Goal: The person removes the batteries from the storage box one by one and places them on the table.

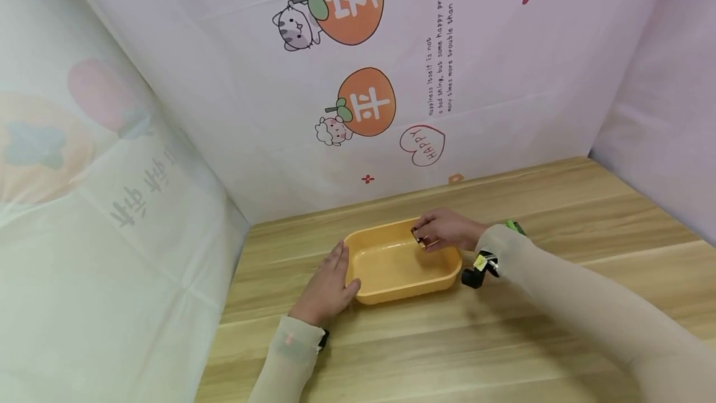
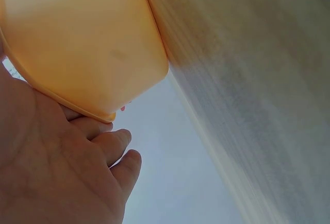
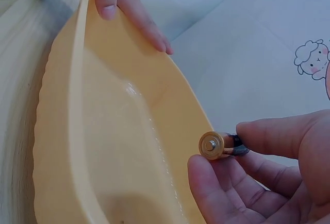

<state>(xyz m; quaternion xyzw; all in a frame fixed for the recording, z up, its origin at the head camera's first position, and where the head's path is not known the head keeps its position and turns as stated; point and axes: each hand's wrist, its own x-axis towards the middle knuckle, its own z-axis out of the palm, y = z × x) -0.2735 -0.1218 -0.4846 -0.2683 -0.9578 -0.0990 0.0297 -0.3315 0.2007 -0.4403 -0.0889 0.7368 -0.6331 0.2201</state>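
Observation:
A yellow rectangular plastic basin (image 1: pixel 386 263) with rounded corners sits on the wooden table. My right hand (image 1: pixel 450 229) holds a battery (image 3: pixel 212 145) between thumb and fingertips over the basin's right part. The battery is black and gold, and its gold end with the small metal nub faces the right wrist camera. At the basin's left end rests my left hand (image 1: pixel 330 288), its fingers straight along the rim and its thumb spread toward the front corner. In the left wrist view the fingers (image 2: pixel 111 147) lie against the rim, beside the basin's outer wall.
Something green (image 1: pixel 514 227) lies on the table behind the right wrist, mostly hidden by the sleeve. The wooden table (image 1: pixel 419 353) meets a white printed cloth (image 1: pixel 268 160) at the back, with more cloth hanging at both sides.

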